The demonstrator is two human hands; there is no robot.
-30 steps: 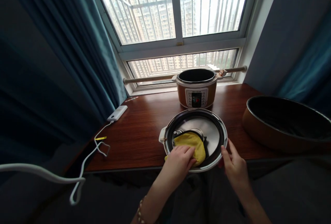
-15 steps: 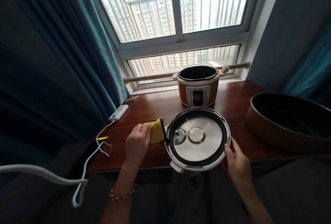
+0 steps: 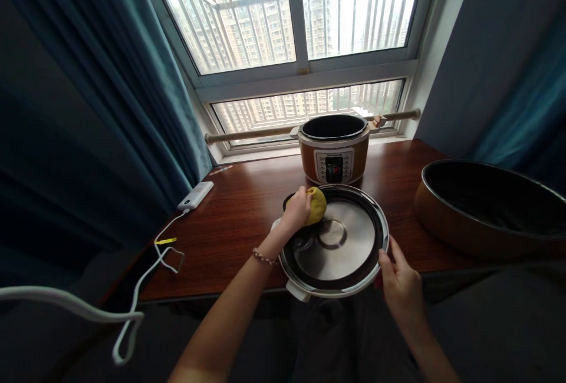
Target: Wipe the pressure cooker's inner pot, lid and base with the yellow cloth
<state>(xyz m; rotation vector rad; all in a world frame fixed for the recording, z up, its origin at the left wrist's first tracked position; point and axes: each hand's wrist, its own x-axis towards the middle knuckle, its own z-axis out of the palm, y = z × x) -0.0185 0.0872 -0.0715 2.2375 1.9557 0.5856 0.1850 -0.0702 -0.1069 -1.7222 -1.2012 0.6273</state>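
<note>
A round pressure cooker lid (image 3: 354,241) lies with its metal underside up, over the table's front edge. My right hand (image 3: 400,277) grips its right rim, thumb on top and fingers beneath. Bunched in my left hand (image 3: 297,211) is a yellow cloth (image 3: 316,206), pressed against the lid's upper left part, near the dark sealing ring. My left forearm and hand cover part of the lid's left side, including some of the valve fittings. Just behind the lid stands the orange and white electric pressure cooker (image 3: 333,150), its top uncovered and its dark inside showing.
On the right of the wooden table (image 3: 247,194) sits a large brown pan (image 3: 469,224). A white power bank (image 3: 196,195) with a white cable (image 3: 145,274) lies at the left. Behind are a barred window and a blue curtain (image 3: 145,76).
My left hand has moved right with the yellow cloth, from beside the lid onto its upper left underside. My right hand keeps its hold on the rim. The view has shifted slightly.
</note>
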